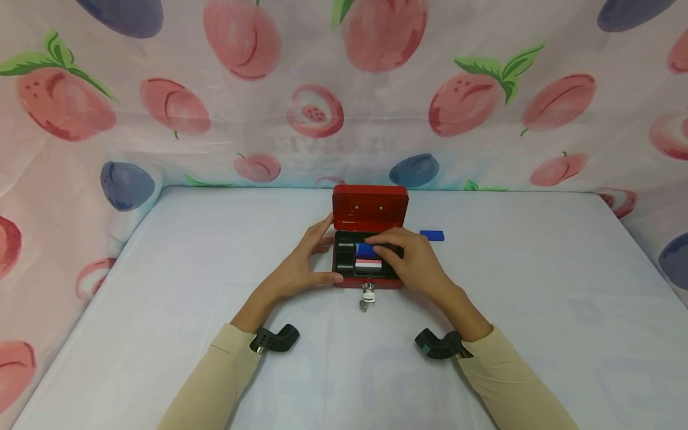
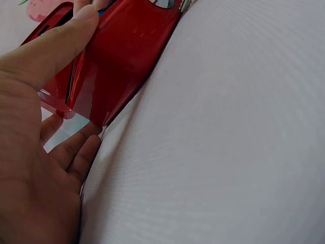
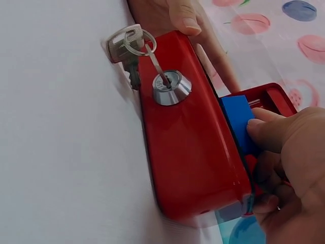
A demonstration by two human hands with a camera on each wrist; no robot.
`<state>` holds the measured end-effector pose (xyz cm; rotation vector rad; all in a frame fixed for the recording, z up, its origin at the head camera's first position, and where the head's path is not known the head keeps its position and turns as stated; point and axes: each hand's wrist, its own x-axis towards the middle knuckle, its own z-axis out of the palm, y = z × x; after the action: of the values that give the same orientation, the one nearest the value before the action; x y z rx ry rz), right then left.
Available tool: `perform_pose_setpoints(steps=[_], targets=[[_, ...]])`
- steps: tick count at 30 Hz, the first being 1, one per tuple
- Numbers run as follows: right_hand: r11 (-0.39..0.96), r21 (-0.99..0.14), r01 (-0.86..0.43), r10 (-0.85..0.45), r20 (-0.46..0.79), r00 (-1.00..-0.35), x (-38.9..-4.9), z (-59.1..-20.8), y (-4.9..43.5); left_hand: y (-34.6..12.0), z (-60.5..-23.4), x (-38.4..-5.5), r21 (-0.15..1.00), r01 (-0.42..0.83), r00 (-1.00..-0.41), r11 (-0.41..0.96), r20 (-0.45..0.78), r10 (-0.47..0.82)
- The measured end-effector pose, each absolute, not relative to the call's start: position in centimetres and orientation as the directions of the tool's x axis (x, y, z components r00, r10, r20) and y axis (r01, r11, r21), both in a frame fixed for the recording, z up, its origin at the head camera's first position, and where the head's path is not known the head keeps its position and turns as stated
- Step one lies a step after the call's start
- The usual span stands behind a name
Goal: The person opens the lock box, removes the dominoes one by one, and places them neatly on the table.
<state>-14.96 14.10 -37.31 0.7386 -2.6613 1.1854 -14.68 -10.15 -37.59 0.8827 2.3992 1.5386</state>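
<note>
A small red cash box (image 1: 395, 284) stands with its lid (image 1: 371, 206) raised and a black tray (image 1: 346, 254) inside. A key on a ring (image 3: 133, 43) sits in its front lock (image 3: 171, 87). My left hand (image 1: 294, 272) grips the box's left side, thumb at the front corner and a finger up by the lid. With thumb and fingers, my right hand (image 1: 416, 260) pinches a blue rectangular block (image 3: 237, 122) over the tray. Just in front of that block lies a pink, white and dark striped piece (image 1: 368, 264) in the tray. The tray's right part is hidden behind the right hand.
Another flat blue piece (image 1: 432, 235) lies on the white-covered table (image 1: 510, 263), right of the box. A fruit-patterned cloth (image 1: 376, 119) hangs along the table's back edge. Black wrist devices (image 1: 275, 338) are strapped on both wrists.
</note>
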Motion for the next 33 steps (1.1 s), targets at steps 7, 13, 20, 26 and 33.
perform_pose_setpoints(steps=[7,13,20,26,33], targets=[[0.545,-0.689,-0.478,-0.376,0.309,-0.874,-14.9,-36.7,14.8,-10.1,-37.6,-14.6,0.871,0.391,-0.816,0.299,0.178,0.549],[0.554,-0.698,-0.455,-0.355,0.297,-0.887,-15.0,-36.0,15.3,-10.0,-37.6,-14.6,0.872,0.392,-0.815,0.293,0.182,0.550],[0.572,-0.699,-0.429,-0.310,0.300,-0.902,-15.2,-35.6,16.5,-10.1,-37.5,-14.6,0.864,0.406,-0.810,0.296,0.191,0.554],[0.574,-0.705,-0.417,-0.281,0.309,-0.909,-15.5,-34.9,18.0,-10.0,-37.6,-14.6,0.865,0.407,-0.809,0.294,0.192,0.555],[0.602,-0.703,-0.377,-0.225,0.304,-0.926,-16.0,-34.6,19.7,-10.1,-37.5,-14.5,0.862,0.407,-0.812,0.301,0.190,0.552]])
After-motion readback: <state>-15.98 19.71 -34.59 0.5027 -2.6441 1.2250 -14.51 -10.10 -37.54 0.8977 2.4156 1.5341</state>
